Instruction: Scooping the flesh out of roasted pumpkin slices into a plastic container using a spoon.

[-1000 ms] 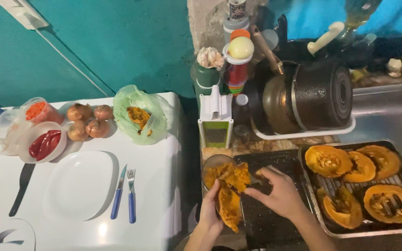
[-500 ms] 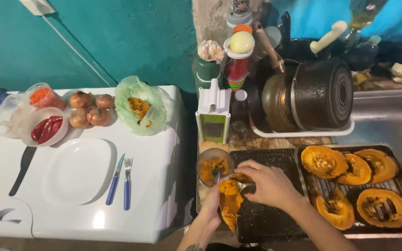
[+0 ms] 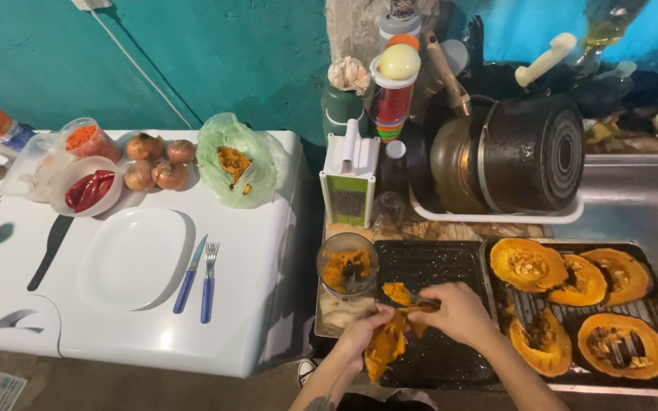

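Note:
My left hand (image 3: 361, 335) grips a wedge of roasted orange pumpkin (image 3: 384, 344) over a dark baking tray (image 3: 436, 262). My right hand (image 3: 457, 310) is closed on a utensil, mostly hidden, with its tip at a scrap of pumpkin flesh (image 3: 397, 292) at the wedge's top. Just left of it stands a round clear container (image 3: 347, 263) with orange pulp and a dark blade inside.
A second tray (image 3: 653, 308) on the right holds several roasted pumpkin pieces. Pots sit in a white rack (image 3: 496, 217) behind, beside a green grater (image 3: 350, 179). The white surface at left holds a plate (image 3: 135, 257), blue-handled knife and fork (image 3: 207, 280), onions (image 3: 158, 161), and a green bag (image 3: 237, 161).
The view has shifted slightly. Both hands moved a little lower over the dark tray, still working the pumpkin wedge next to the clear container.

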